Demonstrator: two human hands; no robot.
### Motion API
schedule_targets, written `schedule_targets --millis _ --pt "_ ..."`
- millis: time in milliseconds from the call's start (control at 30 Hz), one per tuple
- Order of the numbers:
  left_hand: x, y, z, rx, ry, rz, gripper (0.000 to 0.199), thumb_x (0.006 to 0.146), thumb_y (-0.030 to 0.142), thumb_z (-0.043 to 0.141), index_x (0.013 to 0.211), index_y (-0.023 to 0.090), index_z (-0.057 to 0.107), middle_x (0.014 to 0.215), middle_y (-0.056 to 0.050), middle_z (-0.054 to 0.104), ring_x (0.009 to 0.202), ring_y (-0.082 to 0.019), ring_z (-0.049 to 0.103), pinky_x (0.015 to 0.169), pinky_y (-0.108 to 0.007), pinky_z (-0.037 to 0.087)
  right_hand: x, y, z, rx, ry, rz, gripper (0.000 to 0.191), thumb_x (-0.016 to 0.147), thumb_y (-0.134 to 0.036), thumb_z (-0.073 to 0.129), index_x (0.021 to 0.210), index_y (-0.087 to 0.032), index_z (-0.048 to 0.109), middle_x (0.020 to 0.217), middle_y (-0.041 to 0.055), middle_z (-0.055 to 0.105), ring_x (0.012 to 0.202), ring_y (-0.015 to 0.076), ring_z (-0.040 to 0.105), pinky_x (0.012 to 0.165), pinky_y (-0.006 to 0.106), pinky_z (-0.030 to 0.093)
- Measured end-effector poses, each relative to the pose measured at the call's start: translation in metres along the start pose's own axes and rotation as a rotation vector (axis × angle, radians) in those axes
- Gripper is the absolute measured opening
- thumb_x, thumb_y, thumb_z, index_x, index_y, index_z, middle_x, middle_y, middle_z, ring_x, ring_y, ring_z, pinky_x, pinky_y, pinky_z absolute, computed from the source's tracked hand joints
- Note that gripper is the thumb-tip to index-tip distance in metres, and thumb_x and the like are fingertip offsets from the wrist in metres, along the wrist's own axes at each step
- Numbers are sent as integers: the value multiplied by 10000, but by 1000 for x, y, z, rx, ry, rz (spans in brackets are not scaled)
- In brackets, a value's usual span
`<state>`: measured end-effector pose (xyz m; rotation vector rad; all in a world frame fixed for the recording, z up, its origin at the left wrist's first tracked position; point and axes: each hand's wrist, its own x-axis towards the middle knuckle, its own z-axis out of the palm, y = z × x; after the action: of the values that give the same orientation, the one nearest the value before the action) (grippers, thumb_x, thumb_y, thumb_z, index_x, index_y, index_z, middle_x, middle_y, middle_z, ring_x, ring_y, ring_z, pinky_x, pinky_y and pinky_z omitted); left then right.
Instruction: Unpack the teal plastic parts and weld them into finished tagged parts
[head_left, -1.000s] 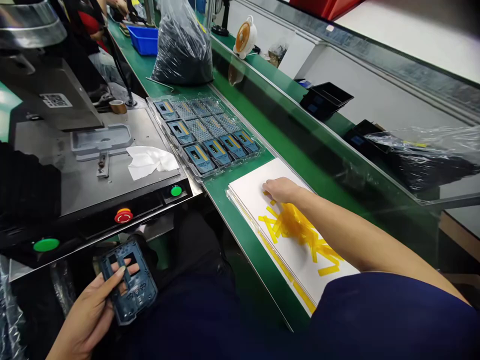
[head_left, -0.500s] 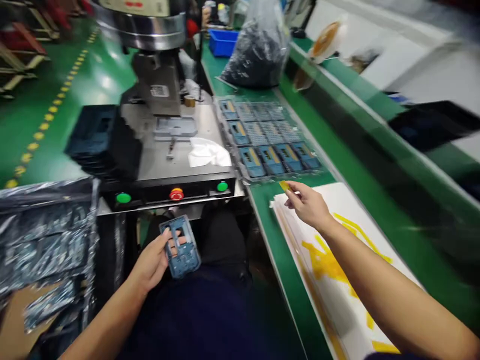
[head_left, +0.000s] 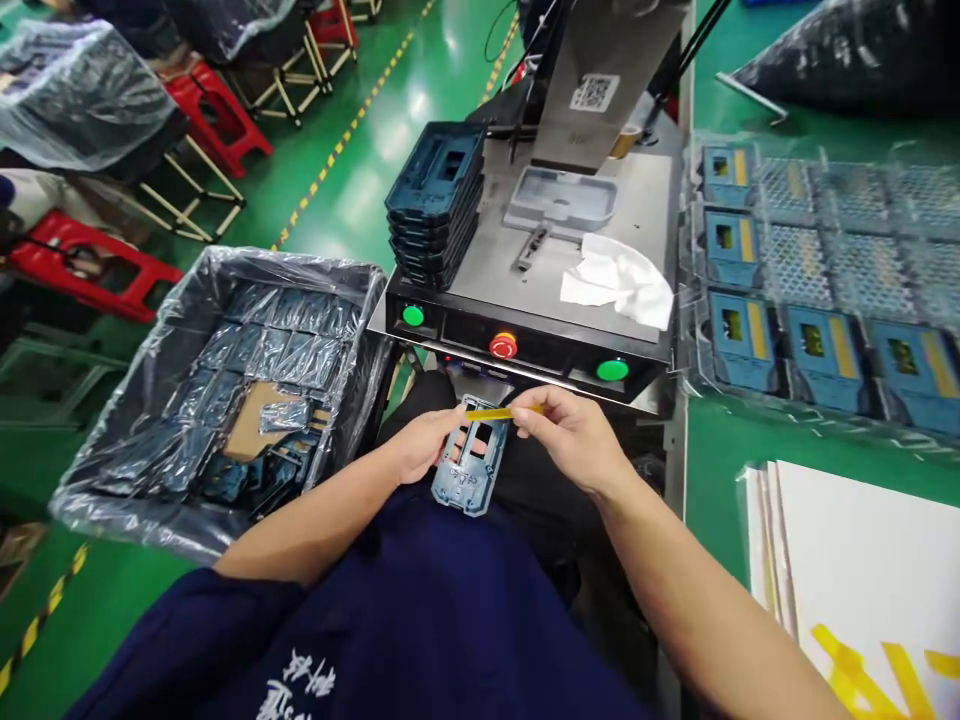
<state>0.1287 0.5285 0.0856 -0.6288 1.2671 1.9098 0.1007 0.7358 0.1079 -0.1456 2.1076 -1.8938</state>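
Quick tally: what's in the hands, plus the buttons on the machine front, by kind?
Blue plastic frame in hand: 1
Yellow tape strip in hand: 1
Green buttons: 2
Red emergency-stop button: 1
Total: 5

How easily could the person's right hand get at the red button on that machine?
Probably quite easily: the right hand sits just below the red emergency stop button, and nothing stands in front of the button. The hand is pinching a yellow strip, though, so it would likely let that go first.
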Motion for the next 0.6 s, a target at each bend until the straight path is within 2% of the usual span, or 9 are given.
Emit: schedule_targets --millis 67,133,233,300,433,600 --pt "0 -1 0 -28 -21 30 338 877 441 620 1008 130 606 824 -130 738 509 -133 608 564 -266 491 1 8 4 57 28 23 329 739 -491 757 851 -185 713 718 16 679 622 143 616 629 302 513" --pt "2 -4 3 -98 -12 89 284 834 364 688 987 138 607 844 -111 737 583 -146 644 625 -282 507 2 18 7 163 148 64 353 680 -488 801 842 -184 722 700 13 679 590 145 611 608 312 517" --pt "6 -8 10 -184 81 199 242 763 204 753 958 130 631 854 -83 734 741 -157 675 729 -277 503 2 32 11 260 340 109 365 605 -457 849 801 -180 715 639 -2 649 530 124 554 542 293 487" --pt "10 -9 13 -233 163 250 247 739 122 752 965 125 652 875 -67 734 793 -139 667 751 -251 484 2 39 14 273 415 104 357 587 -443 855 784 -182 711 678 7 664 581 127 565 578 293 495" --pt "18 -10 15 -397 222 290 283 709 67 747 956 159 645 889 -23 718 807 -134 657 749 -270 480 1 47 21 321 455 118 359 582 -461 841 778 -194 702 762 28 693 701 153 607 690 321 523" --pt "18 -14 20 -511 188 319 298 661 31 761 882 168 617 862 -2 688 821 -141 656 856 -333 490 2 54 28 382 438 152 379 621 -482 802 840 -196 683 805 34 701 701 157 616 653 310 521"
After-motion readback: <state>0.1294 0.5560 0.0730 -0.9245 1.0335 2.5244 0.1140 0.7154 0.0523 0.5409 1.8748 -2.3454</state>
